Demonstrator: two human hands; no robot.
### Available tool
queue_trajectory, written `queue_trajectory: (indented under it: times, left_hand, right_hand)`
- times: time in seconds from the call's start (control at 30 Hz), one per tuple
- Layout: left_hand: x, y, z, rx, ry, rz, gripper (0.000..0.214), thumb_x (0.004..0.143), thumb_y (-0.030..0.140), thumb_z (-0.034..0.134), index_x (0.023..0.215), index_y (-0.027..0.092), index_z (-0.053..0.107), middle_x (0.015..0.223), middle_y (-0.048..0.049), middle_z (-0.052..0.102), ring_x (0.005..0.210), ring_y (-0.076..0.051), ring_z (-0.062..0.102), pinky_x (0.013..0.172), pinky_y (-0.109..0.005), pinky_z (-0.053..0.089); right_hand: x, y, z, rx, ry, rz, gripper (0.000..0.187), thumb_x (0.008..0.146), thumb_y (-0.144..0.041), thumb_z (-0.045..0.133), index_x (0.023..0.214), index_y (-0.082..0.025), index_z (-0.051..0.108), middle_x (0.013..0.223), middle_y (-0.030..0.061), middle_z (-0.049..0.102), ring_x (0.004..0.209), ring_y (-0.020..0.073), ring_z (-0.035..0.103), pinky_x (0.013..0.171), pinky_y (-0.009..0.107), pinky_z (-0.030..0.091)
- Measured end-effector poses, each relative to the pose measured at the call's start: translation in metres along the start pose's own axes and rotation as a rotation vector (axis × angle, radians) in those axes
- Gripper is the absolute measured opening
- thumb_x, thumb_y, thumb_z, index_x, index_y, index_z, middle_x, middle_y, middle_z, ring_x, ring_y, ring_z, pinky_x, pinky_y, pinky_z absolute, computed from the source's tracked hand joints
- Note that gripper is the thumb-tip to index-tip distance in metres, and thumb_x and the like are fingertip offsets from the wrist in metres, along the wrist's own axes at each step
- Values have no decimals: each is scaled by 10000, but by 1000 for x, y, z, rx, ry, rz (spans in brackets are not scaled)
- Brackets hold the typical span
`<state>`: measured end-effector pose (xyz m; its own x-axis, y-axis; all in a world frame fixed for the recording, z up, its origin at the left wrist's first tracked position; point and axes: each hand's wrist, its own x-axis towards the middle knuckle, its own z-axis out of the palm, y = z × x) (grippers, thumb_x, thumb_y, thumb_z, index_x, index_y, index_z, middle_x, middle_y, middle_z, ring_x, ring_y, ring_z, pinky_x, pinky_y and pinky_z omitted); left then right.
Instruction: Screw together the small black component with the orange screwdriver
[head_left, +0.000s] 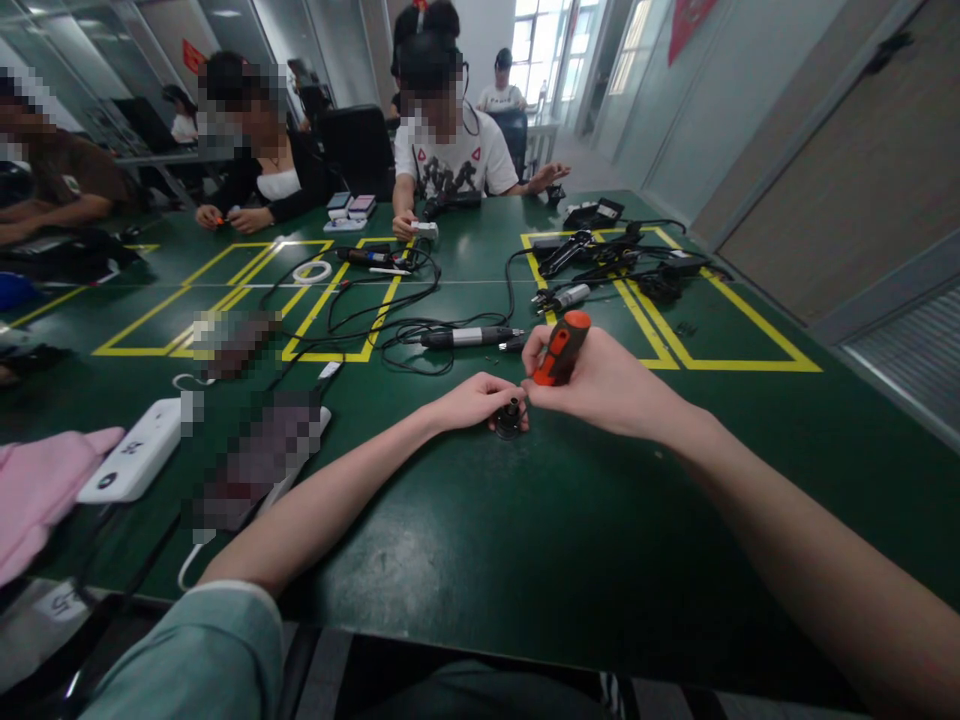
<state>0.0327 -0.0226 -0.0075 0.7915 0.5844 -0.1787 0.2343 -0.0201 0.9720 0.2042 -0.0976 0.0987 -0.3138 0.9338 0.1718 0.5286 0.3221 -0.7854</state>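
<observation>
My right hand (592, 385) is wrapped round the orange and dark grey handle of a screwdriver (564, 347), held at a tilt. The tool's tip is hidden behind my fingers. Just to its left, my left hand (480, 402) closes round a small dark round part (508, 420) that rests on the green table. A short post with an open top rises from this part. The two hands nearly touch at the fingertips. Beyond them lie a grey and black pen-shaped electric screwdriver (471, 337) with a cable and a few tiny loose pieces.
Cables and black devices (577, 250) crowd the far right of the table (480, 560). To the left are a white power strip (139, 450), a pink cloth (45, 490) and a white tape ring (312, 272). A co-worker (457, 150) sits opposite, and others sit at left.
</observation>
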Motion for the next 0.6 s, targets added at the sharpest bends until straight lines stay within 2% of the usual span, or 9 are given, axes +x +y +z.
queue_trajectory:
  times: [0.23, 0.43, 0.6]
  left_hand:
    - [-1, 0, 0, 1, 1, 5, 509, 964, 579, 597, 791, 110, 691, 864, -123, 787, 668, -125, 668, 544, -196, 455]
    - [0, -1, 0, 0, 7, -2, 481, 962, 551, 598, 794, 111, 697, 874, -115, 790, 674, -122, 669, 546, -191, 454]
    - [0, -3, 0, -19, 10, 10, 389, 957, 459, 599, 782, 119, 673, 831, -97, 782, 646, -117, 664, 528, -188, 438]
  right_hand:
    - [0, 2, 1, 20, 8, 14, 148, 647, -204, 638, 771, -208, 558, 676, -45, 553, 599, 126, 475, 592, 278, 358]
    - [-1, 0, 1, 8, -4, 20, 203, 644, -196, 644, 825, -211, 553, 698, -53, 528, 617, 128, 468, 599, 277, 358]
    - [-1, -2, 2, -46, -47, 38, 166, 692, -206, 625, 839, -216, 548, 687, -50, 515, 609, 129, 446, 591, 274, 354]
